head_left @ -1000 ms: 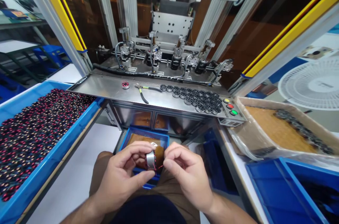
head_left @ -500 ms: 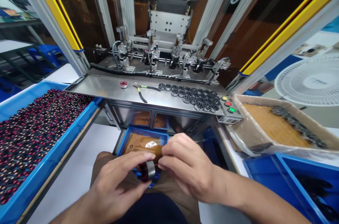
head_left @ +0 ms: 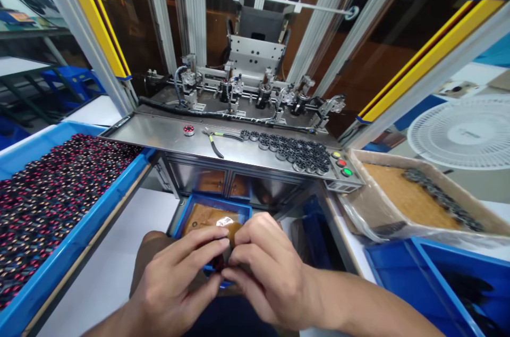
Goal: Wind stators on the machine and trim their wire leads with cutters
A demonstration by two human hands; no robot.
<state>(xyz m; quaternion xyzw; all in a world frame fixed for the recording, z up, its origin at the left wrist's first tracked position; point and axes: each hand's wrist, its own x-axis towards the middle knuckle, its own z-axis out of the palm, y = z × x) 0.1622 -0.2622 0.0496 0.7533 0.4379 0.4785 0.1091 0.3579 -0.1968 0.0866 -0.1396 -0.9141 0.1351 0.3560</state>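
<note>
Over my lap, my left hand [head_left: 175, 284] and my right hand [head_left: 263, 273] are pressed together around a small round wound motor part [head_left: 218, 262], which shows only as a dark sliver between the fingers. Both hands are closed on it with fingertips touching. Just beyond them a small blue bin [head_left: 187, 208] with a brown liner sits under the bench.
A steel shelf [head_left: 159, 135] carries one red wound part [head_left: 188, 130], pliers [head_left: 215, 140] and several dark ring cores [head_left: 295, 148]. Left is a blue tray [head_left: 71, 252] full of wound parts; right a lined cardboard box [head_left: 402, 199], blue bins [head_left: 402, 284] and coloured buttons [head_left: 341, 163]. The winding machine [head_left: 255, 87] stands behind.
My hands have closed tighter together and dropped lower; the silver-sided part that showed between my fingers is now almost fully covered. The view has tilted slightly.
</note>
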